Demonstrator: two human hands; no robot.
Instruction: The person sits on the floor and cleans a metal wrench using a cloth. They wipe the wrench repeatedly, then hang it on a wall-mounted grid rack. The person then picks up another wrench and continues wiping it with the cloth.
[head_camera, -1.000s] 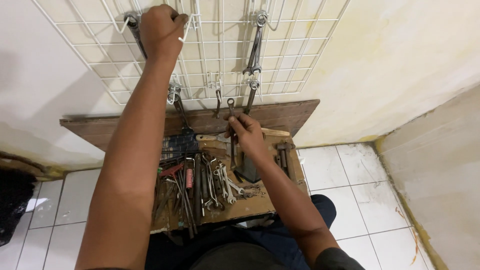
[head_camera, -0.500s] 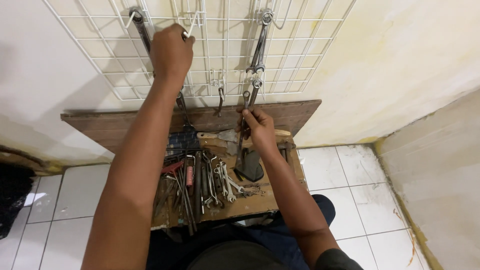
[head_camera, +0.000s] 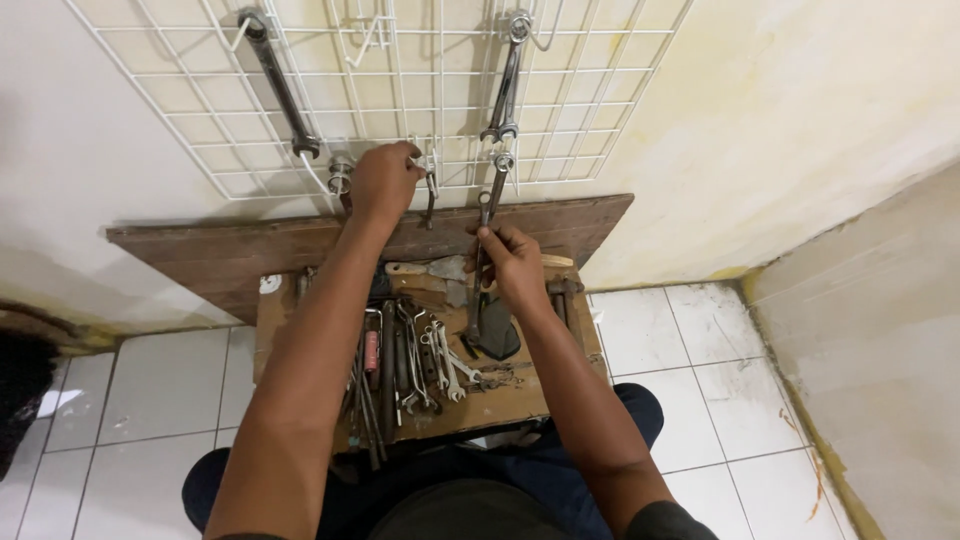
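Since a second ago the left hand (head_camera: 383, 180) has dropped from the top of the white wire wall grid (head_camera: 200, 120) to pinch a low hook, while the right hand (head_camera: 510, 262) stays closed around the slim steel combination spanner (head_camera: 482, 250), raised just under that row.

Bright, even light; sharp, soft shadows
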